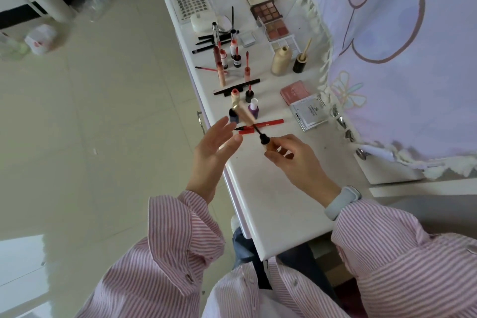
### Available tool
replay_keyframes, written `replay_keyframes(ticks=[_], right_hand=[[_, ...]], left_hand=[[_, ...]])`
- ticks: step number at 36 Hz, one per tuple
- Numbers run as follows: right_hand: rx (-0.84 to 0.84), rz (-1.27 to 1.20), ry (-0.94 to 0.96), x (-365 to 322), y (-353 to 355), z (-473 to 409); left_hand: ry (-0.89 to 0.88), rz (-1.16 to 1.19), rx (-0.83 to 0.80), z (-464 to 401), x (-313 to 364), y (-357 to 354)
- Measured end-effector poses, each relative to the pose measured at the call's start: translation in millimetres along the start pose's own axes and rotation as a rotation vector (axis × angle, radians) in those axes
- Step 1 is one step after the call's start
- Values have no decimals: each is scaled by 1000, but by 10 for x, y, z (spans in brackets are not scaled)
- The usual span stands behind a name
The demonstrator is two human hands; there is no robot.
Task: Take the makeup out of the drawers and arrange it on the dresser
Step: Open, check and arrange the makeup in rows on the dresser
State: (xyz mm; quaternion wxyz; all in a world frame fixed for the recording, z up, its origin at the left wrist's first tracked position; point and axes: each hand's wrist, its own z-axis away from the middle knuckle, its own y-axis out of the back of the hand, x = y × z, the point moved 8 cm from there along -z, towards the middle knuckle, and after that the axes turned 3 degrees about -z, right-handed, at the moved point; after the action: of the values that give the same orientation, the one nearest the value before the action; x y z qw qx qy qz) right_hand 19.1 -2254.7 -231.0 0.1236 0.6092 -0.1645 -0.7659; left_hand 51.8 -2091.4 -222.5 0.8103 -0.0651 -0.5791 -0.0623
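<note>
evidently the task is well advanced: most of the makeup already lies arranged along the white dresser (273,204). at the far end sit 3 open eyeshadow palettes (267,11), one behind another, with a sheet of false lashes (190,0) to their left. nearer stand a cluster of lip gloss tubes (227,59), a beige foundation bottle (281,59), a pink compact (295,92), a silver compact (309,111), a purple nail polish bottle (253,108) and a red liner pen (260,126) lying flat.

the right hand (291,157) pinches a wand applicator (264,138) by its cap, the thin stem pointing up and away. its tube (244,112) shows blurred just beyond the stem's tip; whether it stands on the dresser or is in motion cannot be told. the left hand (214,147) is held open, fingers spread and relaxed, gripping nothing, just beside that tube.

a drawer handle (200,120) shows at the dresser's front edge; drawer contents are not visible, so what remains inside cannot be judged. the near stretch of the dresser top carries no items; likely 1 item is being closed or placed.
</note>
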Motion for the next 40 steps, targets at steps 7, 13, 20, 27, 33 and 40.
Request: replay_keyframes(ticks=[7,13,20,27,33,40], right_hand=[[215,-46,96,58,68,-199],[265,0,110,117,93,-323],[214,-86,25,250,41,-314],[212,-113,-18,333,48,-323],[218,-108,-17,331,16,-313],[221,-110,-21,353,-9,-320]], left_hand=[[-72,-772,44,-43,-413,10],[-77,-1178,-71,-102,-666,-187],[-72,-1190,-79,-116,-732,-167],[-58,-1156,-78,-109,-741,-154],[-57,-1134,-74,-103,-746,-149],[-53,-1112,-72,-106,-753,-148]])
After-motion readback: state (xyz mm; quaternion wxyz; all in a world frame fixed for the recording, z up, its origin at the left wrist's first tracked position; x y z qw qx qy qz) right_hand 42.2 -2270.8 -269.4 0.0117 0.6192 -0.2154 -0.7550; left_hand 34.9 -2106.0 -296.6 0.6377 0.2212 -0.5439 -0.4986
